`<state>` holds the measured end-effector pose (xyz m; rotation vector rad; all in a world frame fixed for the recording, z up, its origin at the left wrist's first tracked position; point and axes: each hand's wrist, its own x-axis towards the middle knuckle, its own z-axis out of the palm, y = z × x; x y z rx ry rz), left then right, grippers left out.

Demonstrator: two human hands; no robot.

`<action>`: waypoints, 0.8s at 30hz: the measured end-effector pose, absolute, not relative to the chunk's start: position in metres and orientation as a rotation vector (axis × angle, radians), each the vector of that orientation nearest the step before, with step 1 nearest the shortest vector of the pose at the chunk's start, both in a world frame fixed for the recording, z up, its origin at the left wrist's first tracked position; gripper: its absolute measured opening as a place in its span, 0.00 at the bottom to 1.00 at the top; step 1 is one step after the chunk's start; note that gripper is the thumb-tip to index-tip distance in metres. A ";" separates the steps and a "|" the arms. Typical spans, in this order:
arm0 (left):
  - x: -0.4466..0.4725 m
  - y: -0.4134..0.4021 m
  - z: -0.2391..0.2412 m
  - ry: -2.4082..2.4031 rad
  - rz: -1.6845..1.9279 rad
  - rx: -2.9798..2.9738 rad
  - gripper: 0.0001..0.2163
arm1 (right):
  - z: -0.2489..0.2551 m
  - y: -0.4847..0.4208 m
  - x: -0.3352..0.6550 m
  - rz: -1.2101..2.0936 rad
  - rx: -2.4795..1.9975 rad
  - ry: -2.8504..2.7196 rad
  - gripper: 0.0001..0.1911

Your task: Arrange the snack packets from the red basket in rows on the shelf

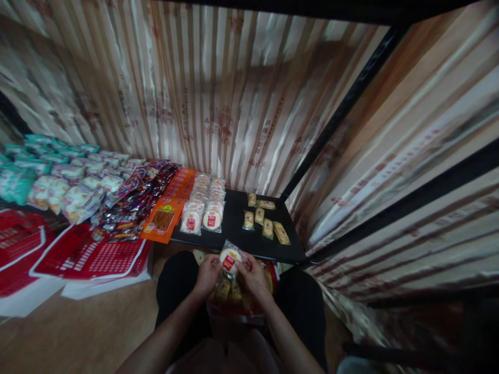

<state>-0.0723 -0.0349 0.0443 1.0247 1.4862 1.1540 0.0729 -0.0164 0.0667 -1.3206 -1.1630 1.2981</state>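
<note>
A round white rice cracker pack (229,258) in clear wrapping with a red label is held up over my lap. My left hand (209,272) pinches its left edge, and my right hand (251,274) grips its right edge. Just beneath, between my knees, a red bag (255,314) holds several small yellow wrapped snacks (222,289). On the black shelf (230,243) in front, two rows of similar white cracker packs (212,221) stand. To their right lie several loose yellow wrapped snacks (267,227).
An orange packet (162,221) lies left of the crackers, beside dark shiny packets (125,213), white-and-blue bags (81,200) and green packs (17,179). Red-and-white bags (97,257) hang below the shelf at left. A black post (335,114) rises at the right, before striped sheeting (226,98).
</note>
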 end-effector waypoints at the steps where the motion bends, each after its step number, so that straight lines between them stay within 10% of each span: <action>1: -0.074 -0.033 0.048 1.486 1.176 1.017 0.07 | 0.068 -0.015 0.069 1.284 -1.310 -1.173 0.18; 24: -0.108 -0.006 0.068 2.006 0.880 1.934 0.24 | 0.080 0.089 0.002 0.694 -1.535 -1.731 0.15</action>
